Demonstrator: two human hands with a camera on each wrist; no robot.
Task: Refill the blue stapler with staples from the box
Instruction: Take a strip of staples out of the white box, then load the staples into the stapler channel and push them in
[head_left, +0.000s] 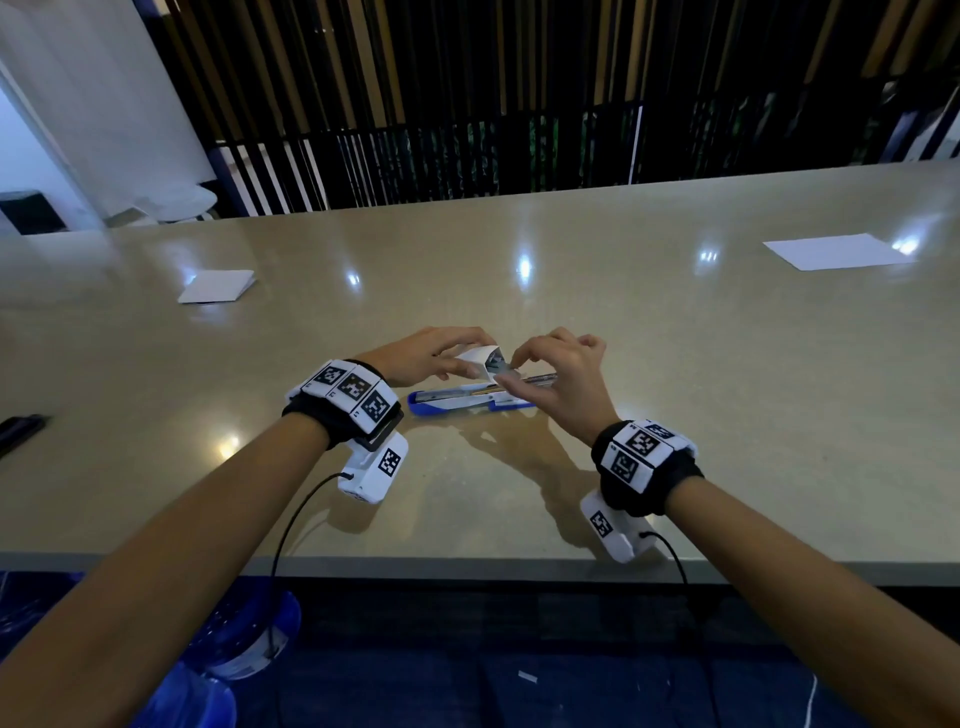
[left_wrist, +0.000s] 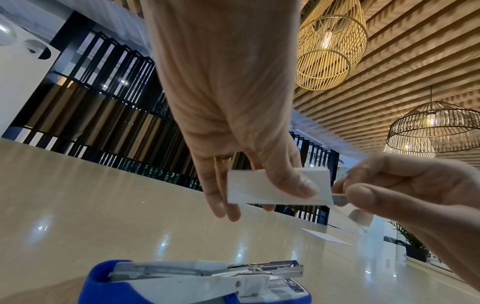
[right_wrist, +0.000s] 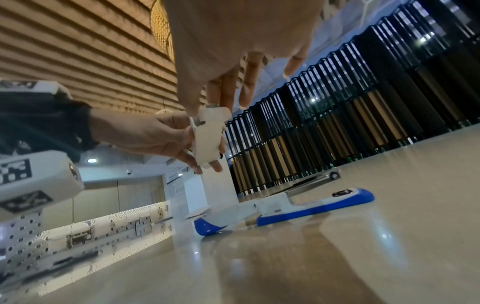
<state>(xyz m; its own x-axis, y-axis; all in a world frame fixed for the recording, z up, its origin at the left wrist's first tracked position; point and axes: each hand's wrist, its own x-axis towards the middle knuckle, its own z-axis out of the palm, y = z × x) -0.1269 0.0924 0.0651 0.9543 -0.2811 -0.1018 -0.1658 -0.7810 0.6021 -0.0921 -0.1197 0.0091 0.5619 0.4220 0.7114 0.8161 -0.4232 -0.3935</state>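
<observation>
The blue stapler lies swung open flat on the beige table, its metal staple channel facing up; it also shows in the left wrist view and the right wrist view. Just above it my left hand grips the small white staple box between thumb and fingers. My right hand meets the box's open end and pinches a grey staple strip that pokes out of it.
A white paper sheet lies at the far right and a folded white paper at the far left. A dark object sits at the left edge. The table's front edge runs under my forearms.
</observation>
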